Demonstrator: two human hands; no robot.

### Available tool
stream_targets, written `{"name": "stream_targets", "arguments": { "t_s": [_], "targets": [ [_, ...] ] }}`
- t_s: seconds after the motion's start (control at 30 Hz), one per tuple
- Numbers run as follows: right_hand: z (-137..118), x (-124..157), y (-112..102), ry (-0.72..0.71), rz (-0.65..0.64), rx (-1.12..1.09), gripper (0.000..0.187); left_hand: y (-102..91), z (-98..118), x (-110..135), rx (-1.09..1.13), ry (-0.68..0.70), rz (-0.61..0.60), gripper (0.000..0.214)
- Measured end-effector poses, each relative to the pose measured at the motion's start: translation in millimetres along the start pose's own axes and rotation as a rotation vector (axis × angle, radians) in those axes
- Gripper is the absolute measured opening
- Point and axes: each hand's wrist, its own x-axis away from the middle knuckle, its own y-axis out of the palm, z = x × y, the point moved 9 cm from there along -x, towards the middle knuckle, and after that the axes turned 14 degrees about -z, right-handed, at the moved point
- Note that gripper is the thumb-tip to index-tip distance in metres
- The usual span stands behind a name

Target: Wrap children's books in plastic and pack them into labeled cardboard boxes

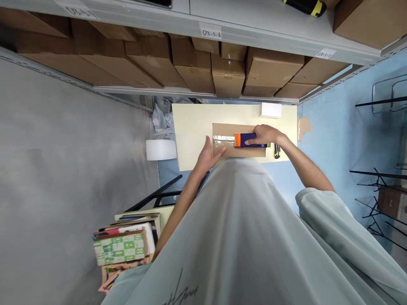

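On the cream table (190,127) lies a flat cardboard box (248,153), with a strip of clear shiny tape (223,140) along the left part of its top. My right hand (264,134) grips a blue and orange tape dispenser (238,140) that rests on the box, its orange end towards the tape. At the box's left end, my left hand (210,156) has its thumb spread onto the top and its fingers stretched along the side. A black and yellow box cutter (277,151) lies just right of the box.
A small white box (270,110) stands at the table's back edge. Shelves packed with brown cartons (229,76) rise beyond it. Left of the table are a white roll (161,150) and crumpled plastic (162,118). Books (127,245) are stacked at lower left.
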Motion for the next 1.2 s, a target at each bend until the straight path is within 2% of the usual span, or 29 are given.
{"name": "stream_targets", "arguments": {
  "t_s": [0.07, 0.13, 0.23, 0.43, 0.53, 0.7, 0.77, 0.83, 1.0, 1.2],
  "targets": [
    [3, 1, 0, -0.022, -0.007, 0.003, 0.072, 2.5, 23, -10, -0.221, 0.090, -0.008, 0.143],
    [7, 3, 0, -0.039, -0.007, 0.001, 0.072, 16.5, 43, -22, -0.397, 0.185, -0.077, 0.160],
    [12, 7, -1, -0.054, 0.010, -0.015, 0.073, 34.6, 50, -37, -0.521, 0.189, -0.151, 0.161],
    [22, 12, 6, -0.154, 0.030, -0.075, 0.072, 42.8, 44, -45, -0.562, 0.137, -0.139, 0.158],
    [54, 17, 8, -0.151, 0.055, -0.109, 0.072, 43.7, 46, -47, -0.556, 0.106, -0.135, 0.159],
    [145, 39, 15, -0.094, 0.018, -0.206, 0.067, 43.6, 49, -49, -0.554, 0.060, -0.140, 0.161],
    [170, 47, 19, -0.086, -0.001, -0.241, 0.066, 43.6, 51, -50, -0.554, 0.045, -0.139, 0.163],
    [184, 51, 23, -0.078, -0.014, -0.262, 0.065, 44.4, 52, -51, -0.554, 0.031, -0.140, 0.164],
    [199, 48, 30, -0.125, -0.052, -0.291, 0.067, 47.2, 54, -54, -0.570, 0.003, -0.143, 0.165],
    [256, 55, 38, -0.084, -0.047, -0.282, 0.073, 48.8, 49, -56, -0.599, -0.006, -0.140, 0.162]
  ]
}}
